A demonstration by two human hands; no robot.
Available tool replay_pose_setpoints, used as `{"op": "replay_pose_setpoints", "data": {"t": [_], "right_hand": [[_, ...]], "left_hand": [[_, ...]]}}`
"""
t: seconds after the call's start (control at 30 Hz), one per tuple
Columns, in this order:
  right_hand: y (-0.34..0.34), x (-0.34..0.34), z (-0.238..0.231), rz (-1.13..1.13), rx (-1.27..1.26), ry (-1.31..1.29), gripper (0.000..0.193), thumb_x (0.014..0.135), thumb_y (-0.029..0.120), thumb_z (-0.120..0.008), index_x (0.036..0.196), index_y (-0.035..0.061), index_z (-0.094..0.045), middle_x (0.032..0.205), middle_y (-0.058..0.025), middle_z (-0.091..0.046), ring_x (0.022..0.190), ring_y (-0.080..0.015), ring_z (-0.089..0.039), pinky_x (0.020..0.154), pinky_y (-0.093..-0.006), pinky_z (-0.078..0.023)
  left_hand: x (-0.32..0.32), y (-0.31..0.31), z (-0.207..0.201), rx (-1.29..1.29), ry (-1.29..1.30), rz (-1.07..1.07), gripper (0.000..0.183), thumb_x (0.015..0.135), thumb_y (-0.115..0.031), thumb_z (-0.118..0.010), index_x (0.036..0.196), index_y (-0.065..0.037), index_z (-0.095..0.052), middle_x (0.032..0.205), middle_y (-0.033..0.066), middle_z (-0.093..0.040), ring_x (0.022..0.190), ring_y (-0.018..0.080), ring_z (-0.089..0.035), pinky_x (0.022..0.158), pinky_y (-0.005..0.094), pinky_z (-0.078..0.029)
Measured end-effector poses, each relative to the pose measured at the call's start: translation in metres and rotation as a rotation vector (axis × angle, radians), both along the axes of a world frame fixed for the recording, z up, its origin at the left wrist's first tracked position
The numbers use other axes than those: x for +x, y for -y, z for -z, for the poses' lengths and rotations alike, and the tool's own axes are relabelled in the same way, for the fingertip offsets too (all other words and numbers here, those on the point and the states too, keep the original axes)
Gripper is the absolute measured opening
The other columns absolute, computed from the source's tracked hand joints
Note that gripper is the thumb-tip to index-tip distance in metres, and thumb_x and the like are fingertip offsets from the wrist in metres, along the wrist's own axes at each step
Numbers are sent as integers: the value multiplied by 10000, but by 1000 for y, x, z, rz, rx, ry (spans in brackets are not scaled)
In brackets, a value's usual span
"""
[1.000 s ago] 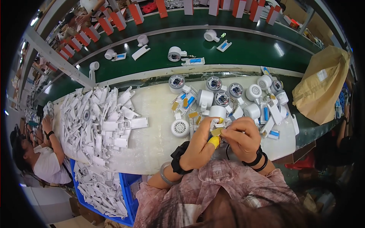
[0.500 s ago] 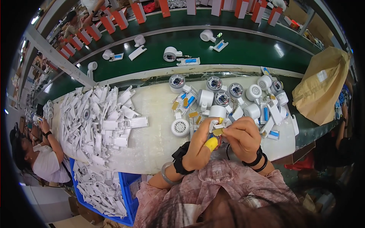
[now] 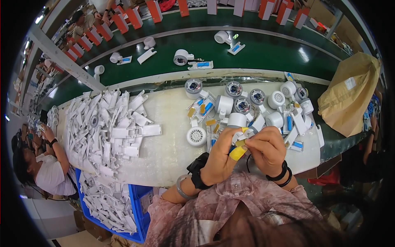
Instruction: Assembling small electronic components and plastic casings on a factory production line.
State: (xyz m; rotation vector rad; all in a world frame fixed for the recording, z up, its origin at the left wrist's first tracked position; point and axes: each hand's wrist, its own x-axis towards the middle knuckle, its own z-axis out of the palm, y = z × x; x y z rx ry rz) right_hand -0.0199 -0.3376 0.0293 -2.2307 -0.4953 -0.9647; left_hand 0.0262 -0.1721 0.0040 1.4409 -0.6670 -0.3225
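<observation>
My left hand (image 3: 219, 159), with yellow covers on the thumb and a fingertip, grips a small white plastic fan part (image 3: 248, 133) near the table's front edge. The thumb and fingers of my right hand (image 3: 268, 151) are pinched on a small yellow-brown pad (image 3: 240, 143) against that part. Much of the part is hidden by my fingers. Just beyond them is a white fan head (image 3: 237, 120); whether it joins the held part I cannot tell. Around it lie several fan heads, such as a grilled one (image 3: 196, 136), with circuit boards, blue batteries (image 3: 207, 108) and more pads (image 3: 210, 122).
A heap of white handle shells (image 3: 109, 123) covers the table's left, above a blue crate (image 3: 142, 218) of similar shells. Beyond runs a green conveyor (image 3: 164, 76) with fan parts, then orange-and-white boxes (image 3: 154, 11). A brown paper bag (image 3: 349, 96) stands right. A co-worker (image 3: 51, 168) sits left.
Both my hands have shifted slightly right, still close together on the part and pad. The fan parts on the conveyor have drifted left, and the boxes behind have moved right.
</observation>
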Motion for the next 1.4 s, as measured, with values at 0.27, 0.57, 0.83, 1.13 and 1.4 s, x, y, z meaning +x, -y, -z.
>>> {"op": "replay_pose_setpoints", "data": {"t": [0.27, 0.57, 0.83, 1.13, 1.4], "right_hand": [[-4, -3, 0, 4, -27, 17, 304, 619, -70, -746, 892, 42, -673, 797, -54, -596, 707, -235, -546, 626, -330, -438], [-13, -1, 2, 93, -83, 89, 347, 566, -11, -737, 900, 63, -684, 796, -21, -601, 696, -213, -568, 624, -310, -433], [23, 2, -64, -56, -115, -228, 249, 665, 78, -787, 883, 57, -668, 815, -65, -645, 754, -272, -597, 690, -364, -454], [78, 92, -90, -346, -194, -660, 202, 817, 175, -725, 934, 18, -677, 829, -104, -655, 745, -221, -634, 657, -315, -490], [76, 159, -60, -526, 90, -979, 201, 885, 178, -674, 965, -6, -674, 870, -58, -664, 752, -109, -639, 680, -248, -511]], "left_hand": [[-5, 0, -3, -1, 83, -80, 296, 932, -132, -520, 1179, 32, -503, 1082, 188, -544, 968, 333, -566, 843, 355, -453], [7, -5, -1, -7, 178, -84, 208, 976, -126, -461, 1093, 21, -550, 845, 54, -574, 608, 91, -533, 544, 232, -419], [72, -56, -56, 27, -174, 18, 214, 988, -160, -432, 1101, -32, -561, 698, 59, -605, 545, 120, -571, 491, 240, -447], [267, -106, -36, 258, 48, -397, 254, 977, -243, -491, 1068, -23, -582, 842, 53, -626, 610, 118, -620, 489, 230, -499], [404, -161, 34, -39, -140, -614, 295, 998, -208, -390, 1136, -3, -550, 957, 130, -645, 728, 223, -650, 675, 337, -562]]}}
